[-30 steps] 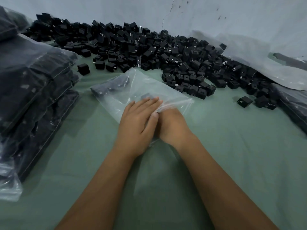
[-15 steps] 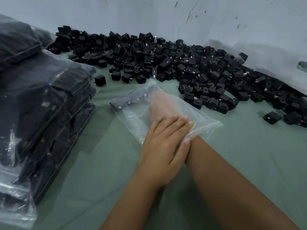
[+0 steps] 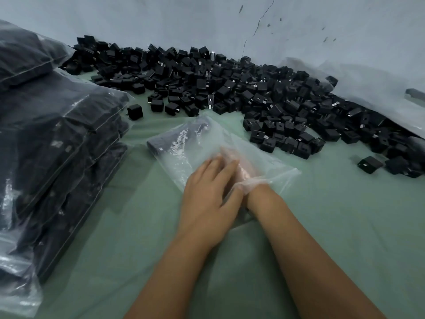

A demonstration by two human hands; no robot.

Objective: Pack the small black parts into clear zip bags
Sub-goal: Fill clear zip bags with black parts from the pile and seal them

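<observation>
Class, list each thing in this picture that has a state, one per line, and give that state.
Clear zip bag: mouth open, lying flat, a few parts at its far end.
Right hand: inside the bag; grip unclear.
Left hand: fingers straight, resting on the bag.
Loose black parts: heaped, unpacked.
Filled bags: stacked.

Green cloth [image 3: 345, 226] over surface; cracked pale wall [image 3: 161, 19] behind.

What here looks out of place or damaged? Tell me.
Little stands out. A few black parts lie apart from the heap: one near the stacked bags, one at far right. The wall has a thin crack. The right hand is inside the clear bag, the left hand flat on it.
</observation>
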